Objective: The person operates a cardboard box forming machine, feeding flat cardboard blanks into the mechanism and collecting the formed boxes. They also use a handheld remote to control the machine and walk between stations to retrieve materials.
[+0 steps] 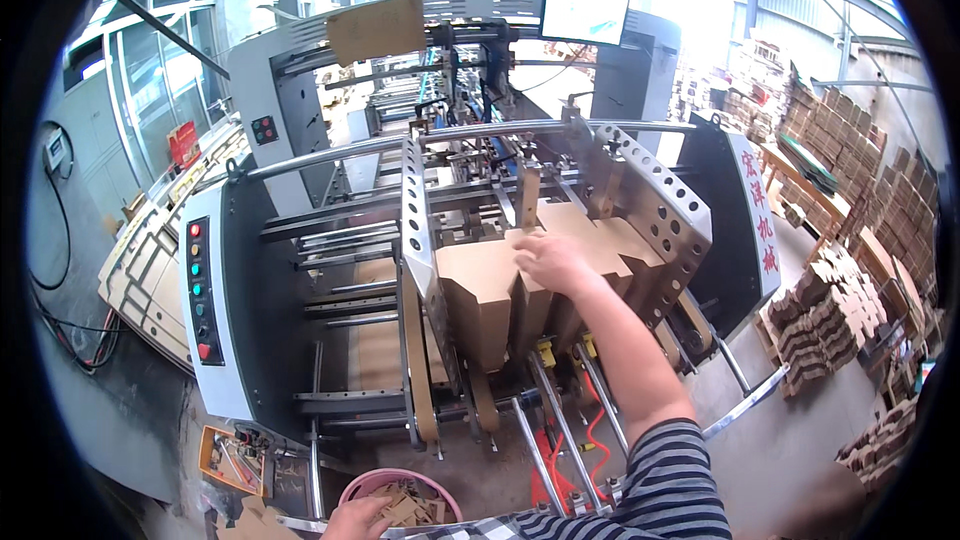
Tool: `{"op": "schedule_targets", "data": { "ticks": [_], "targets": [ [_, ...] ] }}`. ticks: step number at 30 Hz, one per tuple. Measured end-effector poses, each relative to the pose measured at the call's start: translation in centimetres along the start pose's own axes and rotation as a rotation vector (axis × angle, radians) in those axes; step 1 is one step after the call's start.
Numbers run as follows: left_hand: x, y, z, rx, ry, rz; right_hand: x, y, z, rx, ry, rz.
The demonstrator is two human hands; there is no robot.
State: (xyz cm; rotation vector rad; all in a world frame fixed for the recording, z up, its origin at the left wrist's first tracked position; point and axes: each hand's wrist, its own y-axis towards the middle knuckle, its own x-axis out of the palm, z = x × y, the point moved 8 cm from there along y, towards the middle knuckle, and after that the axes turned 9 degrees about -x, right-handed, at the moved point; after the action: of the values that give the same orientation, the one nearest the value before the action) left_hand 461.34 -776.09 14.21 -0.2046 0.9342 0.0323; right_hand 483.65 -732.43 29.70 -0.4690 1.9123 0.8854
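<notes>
Right hand (548, 262) fingers pressed flat on cardboard stack (500, 285) in grey feeder machine (240, 290); left hand (355, 518) fingers curled over pink bucket (400, 485).

A grey concrete floor (760, 440) lies under bright daylight from tall glass-paned windows (160, 60); stacked brown cardboard piles (850, 150) line the right side.

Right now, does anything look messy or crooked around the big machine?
Yes. Flat brown cardboard blanks lie fanned out crookedly on the floor left of the grey feeder machine, not neatly stacked. The right hand rests on the stack of brown cardboard blanks in the feeder; the left hand touches the pink bucket of scraps.
</notes>
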Motion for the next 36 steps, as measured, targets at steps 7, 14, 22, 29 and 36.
{"op": "schedule_targets", "data": {
  "ticks": [7, 14, 22, 29, 36],
  "targets": [
    [0.1, -0.4, -2.0, -0.099, 0.002, -0.012, 6.4, 4.2, -0.6, 0.175, -0.127, -0.351],
    [1.4, -1.2, -4.8, -0.100, 0.013, 0.029, 7.3, 5.1, -0.8, 0.189, -0.101, -0.432],
    [0.7, -1.0, -3.0, -0.053, -0.024, 0.019, 7.4, 4.5, -1.1, 0.219, -0.223, -0.405],
    [1.6, -1.0, -3.3, -0.011, -0.028, 0.024, 8.1, 5.4, -4.3, -0.085, -0.196, -0.314],
    [3.1, -1.4, -3.4, -0.001, 0.023, -0.027, 12.4, 4.6, -3.1, -0.072, -0.168, -0.320]
  ]
}}
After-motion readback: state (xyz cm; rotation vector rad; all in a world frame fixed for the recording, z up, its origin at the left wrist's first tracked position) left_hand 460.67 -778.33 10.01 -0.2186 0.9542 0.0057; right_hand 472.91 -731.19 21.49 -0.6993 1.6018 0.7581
